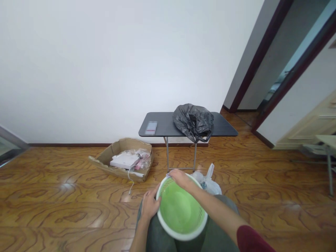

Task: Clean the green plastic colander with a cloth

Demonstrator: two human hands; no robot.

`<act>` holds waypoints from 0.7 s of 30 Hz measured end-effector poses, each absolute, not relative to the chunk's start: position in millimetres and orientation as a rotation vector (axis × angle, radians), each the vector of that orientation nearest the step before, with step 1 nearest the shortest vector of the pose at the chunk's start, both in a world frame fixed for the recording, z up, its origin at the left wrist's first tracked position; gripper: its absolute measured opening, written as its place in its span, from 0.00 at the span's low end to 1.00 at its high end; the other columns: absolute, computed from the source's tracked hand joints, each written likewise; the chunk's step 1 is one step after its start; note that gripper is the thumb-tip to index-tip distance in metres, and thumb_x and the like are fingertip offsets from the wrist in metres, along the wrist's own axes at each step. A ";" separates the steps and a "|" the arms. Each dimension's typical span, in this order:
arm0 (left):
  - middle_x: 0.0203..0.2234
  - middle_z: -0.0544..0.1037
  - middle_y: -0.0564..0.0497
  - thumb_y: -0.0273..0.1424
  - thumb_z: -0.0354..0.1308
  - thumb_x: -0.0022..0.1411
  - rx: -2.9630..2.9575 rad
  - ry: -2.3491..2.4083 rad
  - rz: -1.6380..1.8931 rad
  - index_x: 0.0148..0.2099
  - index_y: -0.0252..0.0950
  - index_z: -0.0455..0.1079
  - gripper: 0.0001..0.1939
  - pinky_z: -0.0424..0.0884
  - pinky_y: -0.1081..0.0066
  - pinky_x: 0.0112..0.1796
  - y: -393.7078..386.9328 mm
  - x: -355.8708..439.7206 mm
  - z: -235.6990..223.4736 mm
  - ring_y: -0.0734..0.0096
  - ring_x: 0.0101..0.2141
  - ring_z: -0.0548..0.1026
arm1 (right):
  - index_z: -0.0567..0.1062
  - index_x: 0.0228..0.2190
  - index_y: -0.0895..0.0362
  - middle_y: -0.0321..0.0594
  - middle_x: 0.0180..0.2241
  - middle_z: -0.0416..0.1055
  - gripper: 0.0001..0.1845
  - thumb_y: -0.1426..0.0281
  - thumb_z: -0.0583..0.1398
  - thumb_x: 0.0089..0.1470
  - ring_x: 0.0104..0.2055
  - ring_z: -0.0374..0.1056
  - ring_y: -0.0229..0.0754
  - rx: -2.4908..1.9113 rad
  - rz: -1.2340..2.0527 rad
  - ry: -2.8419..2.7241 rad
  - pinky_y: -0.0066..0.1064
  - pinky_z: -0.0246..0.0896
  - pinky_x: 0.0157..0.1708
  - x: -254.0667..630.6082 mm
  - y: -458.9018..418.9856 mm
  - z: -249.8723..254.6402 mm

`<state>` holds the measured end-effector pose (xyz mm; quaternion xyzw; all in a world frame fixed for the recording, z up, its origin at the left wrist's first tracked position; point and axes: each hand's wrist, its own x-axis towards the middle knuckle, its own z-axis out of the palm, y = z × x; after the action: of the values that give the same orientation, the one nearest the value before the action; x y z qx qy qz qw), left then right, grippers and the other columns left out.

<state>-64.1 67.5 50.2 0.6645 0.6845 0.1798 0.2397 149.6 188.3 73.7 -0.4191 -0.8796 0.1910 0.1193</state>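
Observation:
A round basket (pixel 179 209), green inside with a white rim and slotted sides, rests on my lap, tilted toward me. My left hand (pixel 150 203) grips its left rim, thumb over the edge and fingers on the outside. Across the basket reaches my right arm, and my right hand (pixel 180 179) is closed at the far rim. A small pale scrap (pixel 168 174), perhaps cloth or paper, shows at those fingertips; most of it is hidden. Nothing lies inside the basket as far as I can see.
Ahead stands a dark folding table (pixel 165 120) with a black plastic bag (pixel 193 120) and a small blurred packet (pixel 151 127). On the wooden floor are an open cardboard box (pixel 105 158) with a trailing white cable (pixel 130 182) and a white plastic bag (pixel 211 185).

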 end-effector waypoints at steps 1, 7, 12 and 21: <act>0.49 0.84 0.50 0.24 0.55 0.64 1.820 1.878 0.491 0.71 0.46 0.63 0.34 0.60 0.62 0.62 67.2 -64.2 49.0 0.63 0.50 0.77 | 0.81 0.50 0.60 0.50 0.50 0.81 0.20 0.75 0.54 0.63 0.53 0.73 0.45 -1.178 0.572 -2.594 0.36 0.66 0.57 141.0 185.4 72.3; 0.48 0.84 0.48 0.24 0.55 0.64 1.822 1.902 0.478 0.70 0.45 0.65 0.33 0.60 0.61 0.62 66.5 -65.0 45.4 0.61 0.51 0.77 | 0.81 0.47 0.61 0.43 0.47 0.81 0.22 0.74 0.49 0.67 0.50 0.72 0.42 -1.011 0.606 -2.542 0.31 0.63 0.55 116.6 165.8 63.8; 0.50 0.84 0.49 0.24 0.55 0.63 1.835 1.896 0.470 0.70 0.45 0.64 0.34 0.60 0.63 0.62 67.1 -63.9 47.3 0.64 0.51 0.77 | 0.81 0.49 0.57 0.46 0.49 0.81 0.18 0.75 0.55 0.62 0.51 0.72 0.46 -1.155 0.529 -2.581 0.35 0.66 0.56 135.3 178.8 58.4; 0.56 0.81 0.52 0.23 0.54 0.62 1.794 1.883 0.500 0.71 0.47 0.62 0.36 0.59 0.62 0.63 68.4 -62.6 53.4 0.64 0.55 0.76 | 0.78 0.51 0.60 0.53 0.50 0.79 0.21 0.75 0.52 0.61 0.55 0.72 0.51 -1.747 0.462 -2.335 0.40 0.64 0.58 229.2 167.3 73.6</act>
<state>-62.6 68.4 53.4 0.6568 0.6896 0.1829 0.2440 229.2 167.3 73.6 -0.5890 -0.7873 0.1558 0.0945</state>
